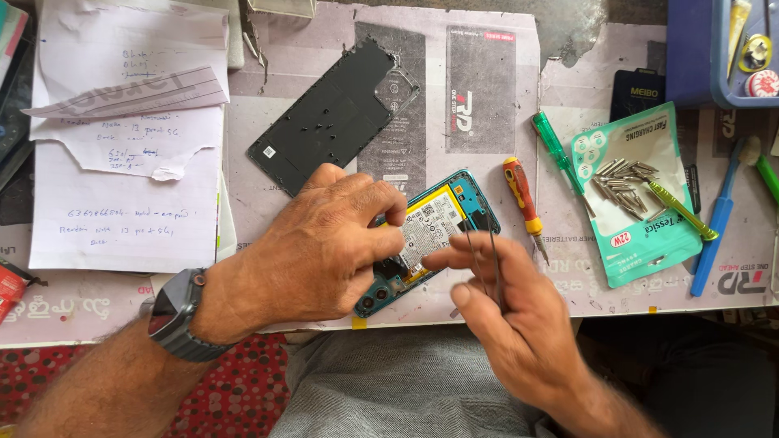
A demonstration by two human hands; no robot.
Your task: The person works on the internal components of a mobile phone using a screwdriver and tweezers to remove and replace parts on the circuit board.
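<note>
At the near edge of the bench (568, 49), toward its middle, I see the opened phone (438, 235) lying with its internals exposed. Its back cover (333, 113) is already off and rests farther back, well apart. My left hand (324, 243) presses down on the phone body, fingers closed over its lower half. My right hand (503, 308) is clamped on thin tweezers (483, 259), tips close to the battery area. I judge disassembly begun; internal parts remain seated. To the right lie a red-and-yellow screwdriver (523, 203), a green screwdriver (556, 150) and a packet carrying loose metal bits (621, 182). Handwritten papers (130, 162) occupy the left side. Nothing obstructs the phone.
</note>
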